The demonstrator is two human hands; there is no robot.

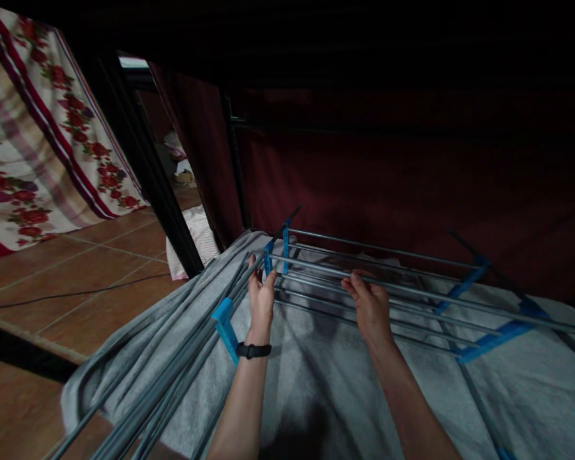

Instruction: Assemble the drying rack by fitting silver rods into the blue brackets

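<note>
A frame of thin grey metal rods and blue plastic pieces, which looks like a drying rack, lies across the grey blanket (311, 383). My left hand (261, 300), with a dark band at the wrist, is closed around a blue plastic connector (268, 260) at the frame's left end; its fingers partly hide the joint. My right hand (372, 306) pinches the nearer long metal rod (460, 301) between thumb and fingers. That rod runs from the connector toward the right edge. Blue end pieces (496, 337) join several parallel rods on the right.
A bundle of grey rods (186, 348) with a blue plastic piece (227, 329) lies left of my hands. A dark metal post (146, 160) stands beyond. Dark red cloth (388, 179) hangs behind. Tiled floor (91, 262), a cable (76, 294) and floral cloth (38, 128) are at left.
</note>
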